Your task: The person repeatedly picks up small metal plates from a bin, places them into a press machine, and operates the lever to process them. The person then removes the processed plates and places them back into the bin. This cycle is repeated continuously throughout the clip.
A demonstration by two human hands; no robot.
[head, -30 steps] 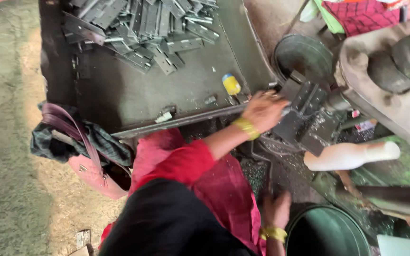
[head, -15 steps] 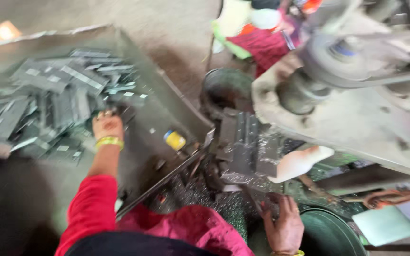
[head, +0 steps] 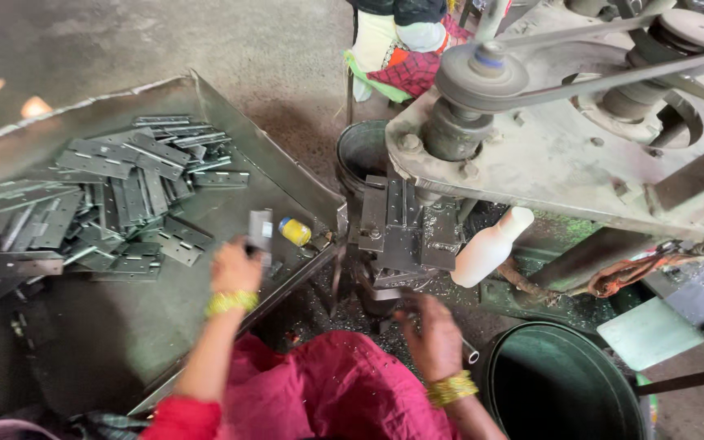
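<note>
Grey flat metal hinge [head: 260, 231] pinched in left hand [head: 235, 269] fingers; right hand [head: 433, 336] fingers' state unclear.

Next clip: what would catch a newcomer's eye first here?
Probably the heap of grey metal hinges spread over the sheet-metal tray on the left, where the left hand grips one hinge upright. On the right, a large belt-driven press machine fills the upper frame, with the right hand low beneath its tooling. A white plastic bottle leans beside it.
</note>
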